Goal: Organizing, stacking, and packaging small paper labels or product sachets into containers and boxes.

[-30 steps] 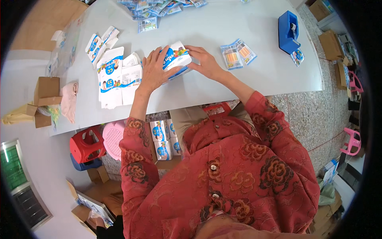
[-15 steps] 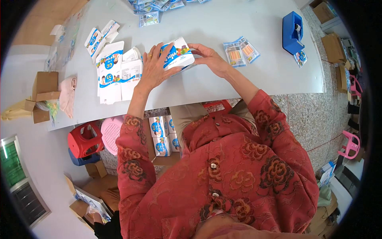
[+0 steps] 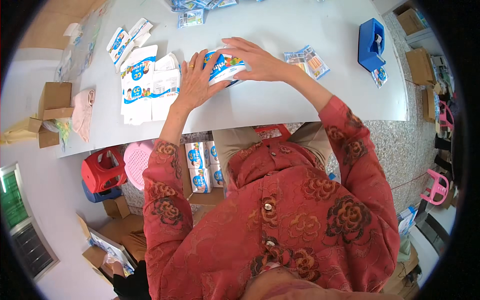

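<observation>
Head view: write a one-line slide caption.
Both hands, left hand and right hand, hold a small blue-and-white carton over a white table.

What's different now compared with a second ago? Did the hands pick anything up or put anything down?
Very little. Both hands have kept hold of the small blue-and-white carton throughout: the left hand against its left side, the right hand over its top and right side. Nothing was picked up or let go. The flat cartons, the sachets and the blue tape dispenser lie on the table as before; only the camera view shifted.
</observation>
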